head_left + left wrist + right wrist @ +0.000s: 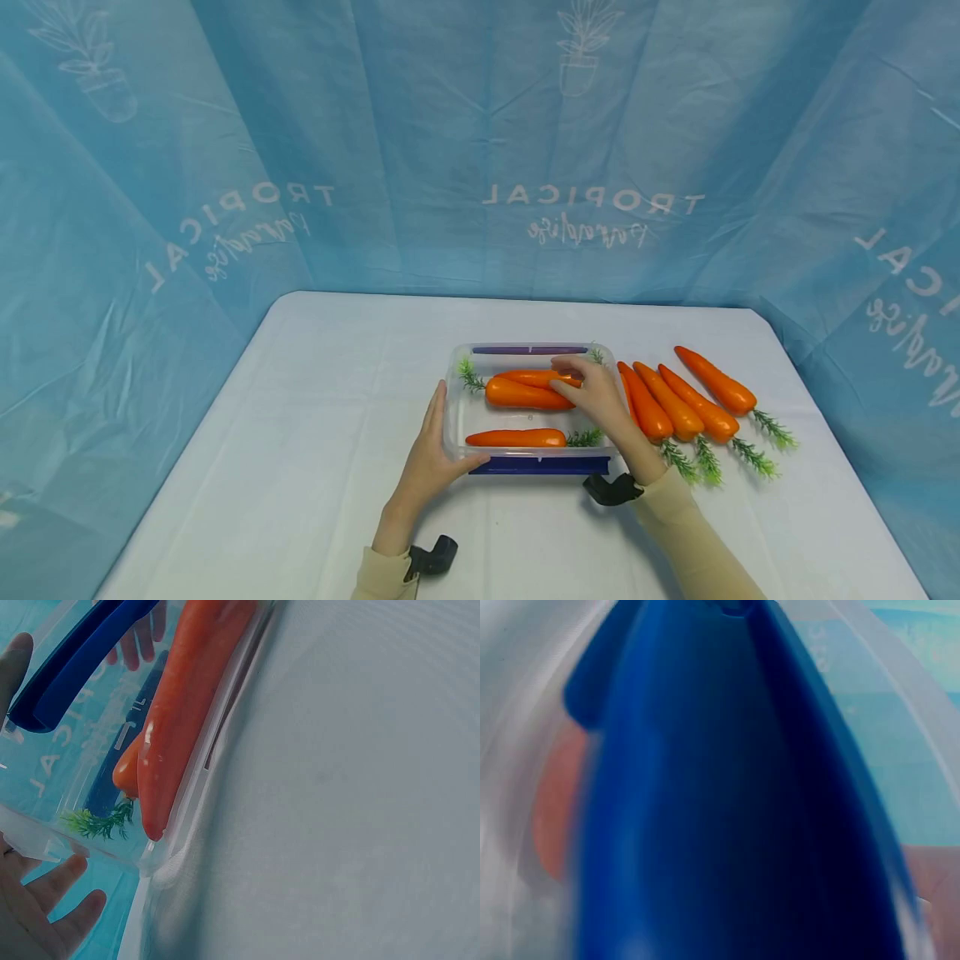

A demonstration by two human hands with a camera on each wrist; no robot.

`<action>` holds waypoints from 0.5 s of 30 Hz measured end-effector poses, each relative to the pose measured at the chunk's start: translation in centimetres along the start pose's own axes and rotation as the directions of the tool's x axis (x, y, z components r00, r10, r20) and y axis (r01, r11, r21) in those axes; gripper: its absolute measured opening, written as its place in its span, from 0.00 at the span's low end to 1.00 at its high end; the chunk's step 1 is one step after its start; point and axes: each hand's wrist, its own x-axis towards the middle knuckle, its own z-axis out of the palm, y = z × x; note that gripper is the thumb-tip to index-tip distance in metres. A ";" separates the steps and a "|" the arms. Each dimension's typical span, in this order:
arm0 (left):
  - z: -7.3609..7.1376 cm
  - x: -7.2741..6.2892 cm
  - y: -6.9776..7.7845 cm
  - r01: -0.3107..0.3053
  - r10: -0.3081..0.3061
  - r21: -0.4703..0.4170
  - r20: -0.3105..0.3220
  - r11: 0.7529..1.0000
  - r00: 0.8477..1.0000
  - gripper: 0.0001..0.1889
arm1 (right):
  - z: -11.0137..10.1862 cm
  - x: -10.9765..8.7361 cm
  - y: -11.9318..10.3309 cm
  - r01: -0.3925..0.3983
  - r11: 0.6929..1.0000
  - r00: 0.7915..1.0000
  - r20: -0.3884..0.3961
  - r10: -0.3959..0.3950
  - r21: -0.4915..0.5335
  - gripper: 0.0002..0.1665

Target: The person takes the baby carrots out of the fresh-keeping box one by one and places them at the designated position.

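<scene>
A clear plastic container (454,417) with blue side latches stands open-topped on the white table. Inside, two orange carrots with green tops lie side by side toward the back, and another carrot (513,438) lies along the front wall. My right hand (597,396) reaches over the right wall, its thumb and fingers pinching the rear carrot (525,375); the carrot beside it (523,395) lies just in front. My left hand (431,460) rests against the container's front left corner, fingers straight along the left wall, thumb at the front rim. A blue latch (712,787) fills most of the right wrist view.
Several more carrots (708,408) lie on the table (300,467) right of the container, green tops toward the front right. Blue curtains (420,150) with printed lettering hang behind and at both sides of the table.
</scene>
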 end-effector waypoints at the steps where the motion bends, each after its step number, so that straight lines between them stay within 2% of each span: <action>1: 0.0 0.0 0.0 0.001 -0.001 0.002 0.000 1.000 1.000 0.64 | 0.1 0.0 0.1 -0.009 1.000 1.000 0.019 0.009 -0.011 0.21; 4: -0.1 0.0 0.2 0.003 -0.003 -0.001 0.000 1.000 1.000 0.63 | 0.4 0.1 0.3 -0.031 0.998 0.997 0.074 0.035 -0.049 0.22; 15: 0.0 -0.1 0.2 0.025 -0.025 -0.008 0.007 1.000 1.000 0.63 | 0.6 0.2 1.4 -0.044 0.999 0.983 0.176 0.045 -0.011 0.22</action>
